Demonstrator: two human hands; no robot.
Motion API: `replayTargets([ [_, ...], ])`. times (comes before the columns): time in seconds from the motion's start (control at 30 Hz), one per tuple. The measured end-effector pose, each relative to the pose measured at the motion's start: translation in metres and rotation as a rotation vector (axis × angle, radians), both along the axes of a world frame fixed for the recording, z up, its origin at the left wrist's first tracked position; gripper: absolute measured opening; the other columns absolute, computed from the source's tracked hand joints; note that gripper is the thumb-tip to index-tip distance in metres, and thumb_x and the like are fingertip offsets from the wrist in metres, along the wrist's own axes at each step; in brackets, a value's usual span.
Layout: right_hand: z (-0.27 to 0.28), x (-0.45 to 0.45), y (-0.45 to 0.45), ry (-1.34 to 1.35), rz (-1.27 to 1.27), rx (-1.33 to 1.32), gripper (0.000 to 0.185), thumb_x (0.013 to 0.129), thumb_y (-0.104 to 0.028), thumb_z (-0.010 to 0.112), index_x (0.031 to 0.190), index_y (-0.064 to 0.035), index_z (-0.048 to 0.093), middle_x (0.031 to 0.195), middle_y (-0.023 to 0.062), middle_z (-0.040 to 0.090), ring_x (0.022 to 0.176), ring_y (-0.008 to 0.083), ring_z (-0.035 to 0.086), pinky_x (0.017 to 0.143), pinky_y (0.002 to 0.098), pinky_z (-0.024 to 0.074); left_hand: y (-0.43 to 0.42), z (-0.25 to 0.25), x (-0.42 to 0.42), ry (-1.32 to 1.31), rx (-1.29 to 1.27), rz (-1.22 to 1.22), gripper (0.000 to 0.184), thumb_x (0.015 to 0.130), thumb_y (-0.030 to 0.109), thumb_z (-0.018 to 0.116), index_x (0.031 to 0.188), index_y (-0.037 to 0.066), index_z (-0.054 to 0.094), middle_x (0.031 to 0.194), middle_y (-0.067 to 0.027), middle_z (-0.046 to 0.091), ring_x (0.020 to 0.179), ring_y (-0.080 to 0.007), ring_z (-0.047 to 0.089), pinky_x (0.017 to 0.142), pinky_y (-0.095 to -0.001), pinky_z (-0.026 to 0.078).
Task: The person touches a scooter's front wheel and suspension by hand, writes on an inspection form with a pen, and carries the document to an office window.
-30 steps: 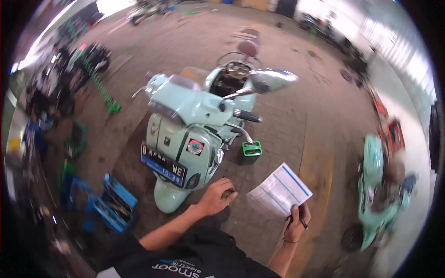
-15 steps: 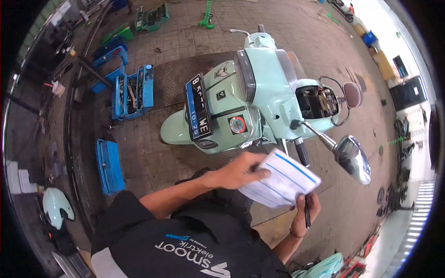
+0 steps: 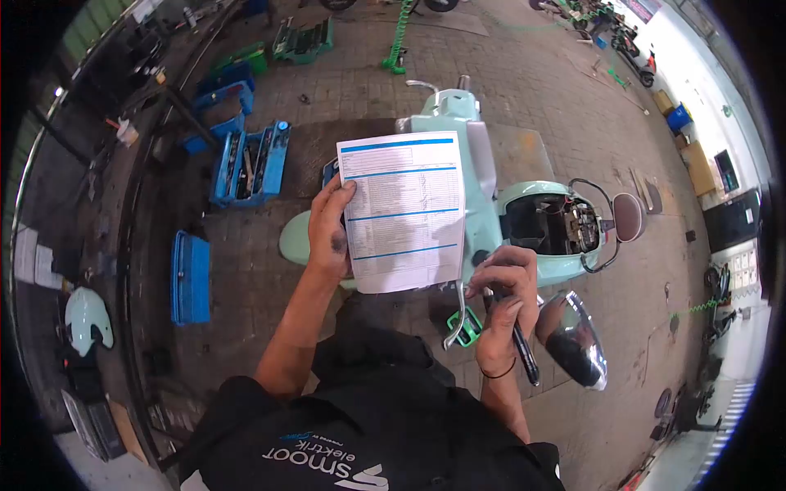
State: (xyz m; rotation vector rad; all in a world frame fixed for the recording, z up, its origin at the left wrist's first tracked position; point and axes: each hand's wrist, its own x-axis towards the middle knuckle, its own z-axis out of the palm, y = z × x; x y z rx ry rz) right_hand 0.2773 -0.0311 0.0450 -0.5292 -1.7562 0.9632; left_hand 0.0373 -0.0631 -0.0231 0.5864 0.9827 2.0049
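Observation:
My left hand [image 3: 330, 229] grips a printed form [image 3: 403, 217] by its left edge, thumb on the front. The sheet is white with blue bars and rows of small print, and some handwritten marks run down its right part. My right hand [image 3: 505, 303], fingers curled, holds a black pen [image 3: 525, 353] just right of the form's lower corner, apart from the paper. Behind the form stands a mint-green scooter [image 3: 483, 188], much of its front hidden by the sheet. Its seat area is uncovered, showing an open compartment [image 3: 550, 224] with wiring.
A blue toolbox [image 3: 252, 168] with tools lies open at the left, near a closed blue case [image 3: 191, 278]. A scooter mirror [image 3: 571, 340] sticks out beside my right hand. A mint helmet [image 3: 88, 319] rests far left. A green coiled hose [image 3: 399, 37] hangs at the back.
The form has swung up and left to face me, now held only by my left hand. My right hand has let go of its corner and keeps the pen.

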Motion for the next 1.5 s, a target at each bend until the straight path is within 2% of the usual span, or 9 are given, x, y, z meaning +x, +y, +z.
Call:
replayTargets([
  [0.1,0.006,-0.015,0.025,-0.013,-0.104,-0.11,0.034,0.106,-0.03,0.052,0.102,0.0022,0.063,0.109,0.0141,0.054,0.081,0.0154,0.057,0.07,0.0285,0.0477,0.048,0.019,0.002,-0.004,-0.043,0.066,0.041,0.103,0.023,0.056,0.133,-0.006,0.06,0.116,-0.0119,0.069,0.105,-0.0175,0.066,0.093,-0.0313,0.053],
  [0.13,0.011,-0.025,0.027,0.035,-0.114,-0.269,0.017,0.098,-0.015,0.059,0.099,0.0021,0.06,0.109,0.0131,0.054,0.083,0.0138,0.057,0.071,0.0268,0.0476,0.062,0.023,0.001,0.018,-0.052,0.162,0.037,0.104,0.02,0.057,0.129,-0.006,0.062,0.107,-0.0085,0.071,0.095,-0.0137,0.067,0.084,-0.0291,0.054],
  [0.27,-0.002,-0.053,0.061,0.113,-0.187,-0.362,0.016,0.086,-0.003,0.068,0.097,0.0013,0.057,0.105,0.0091,0.053,0.084,0.0112,0.056,0.073,0.024,0.0453,0.118,0.012,-0.036,0.354,-0.056,-0.058,0.031,0.105,0.02,0.055,0.12,-0.005,0.064,0.096,-0.005,0.068,0.084,-0.0091,0.06,0.075,-0.0275,0.049],
  [0.6,-0.025,-0.106,0.141,-0.087,-0.248,-0.243,0.018,0.077,0.006,0.072,0.091,0.0031,0.061,0.096,0.012,0.063,0.079,0.0155,0.065,0.069,0.0268,0.0544,0.164,0.005,-0.063,0.499,-0.226,-0.083,0.025,0.108,0.016,0.049,0.1,-0.003,0.064,0.083,-0.0042,0.064,0.075,-0.0054,0.054,0.066,-0.0263,0.043],
  [0.7,-0.027,-0.115,0.146,-0.187,-0.242,-0.306,0.018,0.076,0.007,0.071,0.09,0.0034,0.062,0.094,0.0128,0.064,0.079,0.016,0.066,0.069,0.0265,0.0544,0.158,0.013,-0.065,0.391,-0.305,-0.192,0.022,0.101,0.014,0.061,0.115,-0.003,0.061,0.095,-0.0069,0.066,0.085,-0.0107,0.061,0.077,-0.029,0.049],
  [0.77,-0.027,-0.118,0.142,-0.099,-0.317,-0.34,0.019,0.075,0.007,0.072,0.09,0.0032,0.062,0.093,0.0129,0.064,0.078,0.0166,0.066,0.069,0.0267,0.054,0.152,0.015,-0.06,0.648,-0.252,-0.127,0.068,0.084,0.009,0.077,0.142,-0.002,0.045,0.119,-0.0137,0.062,0.11,-0.0204,0.063,0.096,-0.0348,0.05],
  [0.8,-0.026,-0.118,0.142,-0.107,-0.324,-0.366,0.019,0.074,0.006,0.074,0.089,0.0027,0.063,0.094,0.0129,0.065,0.08,0.0169,0.067,0.069,0.0265,0.0537,0.149,0.012,-0.059,0.651,-0.267,-0.14,0.068,0.084,0.009,0.077,0.142,-0.002,0.045,0.119,-0.0137,0.062,0.11,-0.0204,0.063,0.096,-0.0348,0.05],
  [0.87,-0.022,-0.115,0.142,-0.17,-0.317,-0.355,0.018,0.074,0.005,0.074,0.089,0.0026,0.063,0.094,0.0132,0.065,0.08,0.0169,0.067,0.069,0.0265,0.0537,0.144,0.007,-0.057,0.638,-0.191,-0.193,0.111,0.069,0.005,0.085,0.158,0.0,0.019,0.138,-0.0209,0.05,0.13,-0.0288,0.054,0.11,-0.0411,0.044],
  [1.5,-0.025,-0.116,0.152,-0.376,-0.364,-0.182,0.022,0.07,0.001,0.08,0.088,-0.001,0.068,0.088,0.0146,0.07,0.075,0.0222,0.072,0.064,0.0298,0.0565,0.148,0.007,-0.062,0.466,-0.212,-0.285,0.117,0.066,0.006,0.084,0.159,-0.002,0.014,0.152,-0.0256,0.036,0.143,-0.0338,0.042,0.119,-0.0445,0.038],
])
